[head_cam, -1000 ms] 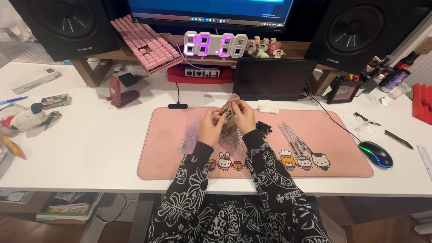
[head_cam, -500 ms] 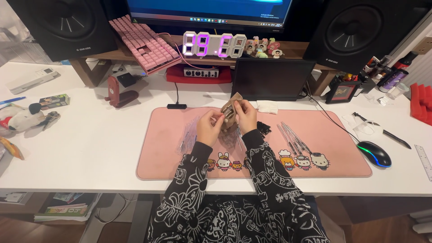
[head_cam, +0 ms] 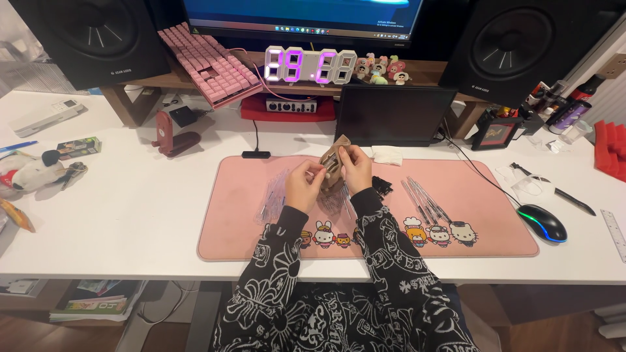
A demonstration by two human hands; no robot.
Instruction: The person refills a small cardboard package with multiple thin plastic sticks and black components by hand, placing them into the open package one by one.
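Both of my hands are raised over a pink desk mat [head_cam: 261,238] and together hold a small brown packet [head_cam: 333,161]. My left hand [head_cam: 303,184] grips its lower left side with the fingers curled. My right hand [head_cam: 356,167] pinches its upper right edge. Clear plastic sleeves [head_cam: 272,195] lie on the mat to the left of my hands. A few more lie under my hands. Several thin metal tools [head_cam: 425,199] lie on the mat to the right, beside small black parts [head_cam: 381,186].
A glowing computer mouse [head_cam: 542,223] sits at the mat's right end, a black pen [head_cam: 574,201] and a ruler [head_cam: 615,233] beyond it. Behind the mat stand a dark tablet [head_cam: 394,116], a digital clock [head_cam: 312,65], a pink keyboard [head_cam: 212,62] and two black speakers [head_cam: 91,36]. A plush toy [head_cam: 29,171] lies far left.
My hands stay over the mat with the packet; they have shifted very little, with small finger movements on it.
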